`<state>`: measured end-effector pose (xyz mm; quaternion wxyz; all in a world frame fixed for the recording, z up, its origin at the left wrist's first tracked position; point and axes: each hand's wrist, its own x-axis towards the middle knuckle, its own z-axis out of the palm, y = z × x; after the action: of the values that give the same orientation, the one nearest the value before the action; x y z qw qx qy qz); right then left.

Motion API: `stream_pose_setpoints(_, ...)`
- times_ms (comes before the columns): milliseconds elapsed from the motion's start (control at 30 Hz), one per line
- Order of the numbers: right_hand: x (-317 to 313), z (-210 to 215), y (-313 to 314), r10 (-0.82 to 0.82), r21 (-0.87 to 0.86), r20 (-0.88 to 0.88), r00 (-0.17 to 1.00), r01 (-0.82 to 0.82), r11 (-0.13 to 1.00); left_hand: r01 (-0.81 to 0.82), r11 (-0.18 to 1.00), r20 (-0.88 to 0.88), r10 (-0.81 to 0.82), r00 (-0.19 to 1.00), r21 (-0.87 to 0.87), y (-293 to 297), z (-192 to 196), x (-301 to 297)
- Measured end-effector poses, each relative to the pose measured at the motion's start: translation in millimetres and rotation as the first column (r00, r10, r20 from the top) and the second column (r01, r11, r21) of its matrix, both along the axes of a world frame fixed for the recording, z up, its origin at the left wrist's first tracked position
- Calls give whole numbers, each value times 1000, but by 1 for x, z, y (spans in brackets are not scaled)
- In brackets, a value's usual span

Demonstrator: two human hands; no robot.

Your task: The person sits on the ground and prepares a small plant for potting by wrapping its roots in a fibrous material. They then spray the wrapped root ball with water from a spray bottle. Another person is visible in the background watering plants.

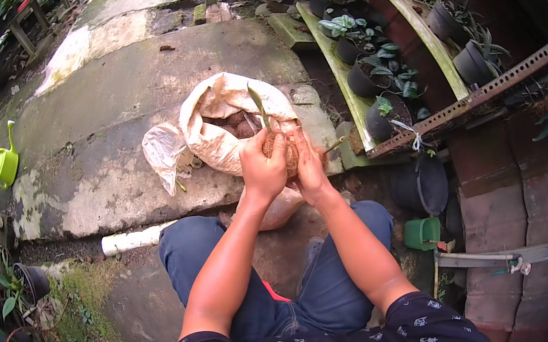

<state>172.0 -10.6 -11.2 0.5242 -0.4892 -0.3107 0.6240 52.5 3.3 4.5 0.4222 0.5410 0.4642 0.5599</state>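
Note:
Both my hands cup a small plant whose roots sit in a brown fibrous ball (285, 150); one narrow green leaf (258, 106) sticks up from it. My left hand (262, 167) wraps the ball from the left. My right hand (308, 166) presses against its right side. Just beyond the hands lies an open white sack (215, 144) with brown chunky potting material (234, 123) inside. A crumpled clear plastic bag (164, 152) rests against the sack's left side.
Concrete slabs (106, 103) stretch ahead and left, with a lime-green watering can (5, 165) at the far left. Black pots with plants (372, 75) line green shelves on the right. A white pipe (132, 239) lies near my left knee; a small green pot (422, 233) and black pot (421, 185) sit right.

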Motion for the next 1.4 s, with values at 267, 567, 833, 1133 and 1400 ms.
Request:
stream_pose_setpoints(267, -34, -27, 30, 2, 261, -33, 999, 7, 965, -141, 976, -55, 152, 987, 168, 24, -23, -17)
stream_pose_setpoints(567, -22, -58, 66, 192, 121, -414, 890, -156, 980, 133, 991, 105, -131, 986, -3, 63, -25, -39)
stream_pose_setpoints(833, -93, 50, 54, 259, 127, 327, 909, -314, 941, -379, 924, -94, 373, 923, -56, 30, 36, -71)
stream_pose_setpoints(1133, -130, 288, 1, 501, -187, -448, 740, -626, 757, -270, 946, 95, 289, 953, -179, -66, 308, -145)
stream_pose_setpoints(1400, -250, 497, -71, 619, 206, 394, 679, -721, 661, -846, 533, -8, 846, 533, 20, -129, 477, -210)
